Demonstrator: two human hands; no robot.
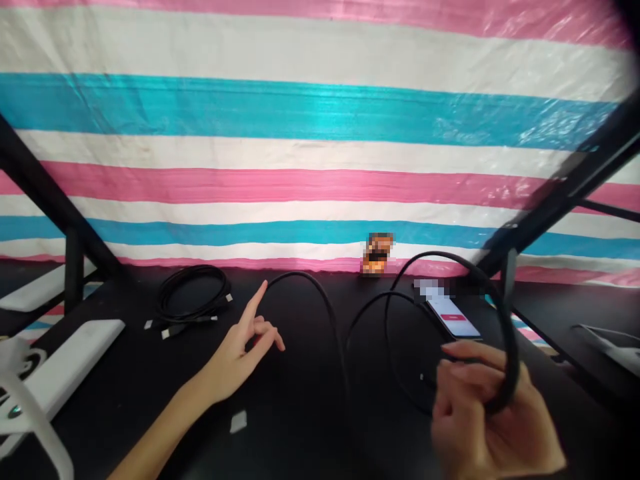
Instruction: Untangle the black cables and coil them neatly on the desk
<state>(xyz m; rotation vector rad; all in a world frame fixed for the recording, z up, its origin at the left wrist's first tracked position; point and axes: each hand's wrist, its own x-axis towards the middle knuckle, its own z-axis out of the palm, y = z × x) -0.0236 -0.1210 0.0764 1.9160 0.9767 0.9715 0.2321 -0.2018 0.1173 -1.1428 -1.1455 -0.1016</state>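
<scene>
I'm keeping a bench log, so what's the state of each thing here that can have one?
Long flexible black cable: loosely looped, partly raised
Right bare hand: closed around that cable
Left bare hand: index finger extended
Thin black cable bundle: coiled
Slim rectangular phone: screen lit
Pink-white-blue striped plastic sheet: upright, wrinkled

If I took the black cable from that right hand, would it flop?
The black cable probably feels springy: it arches up without visible support. It would likely bend and trail, since its curves spread beyond the right hand.
</scene>
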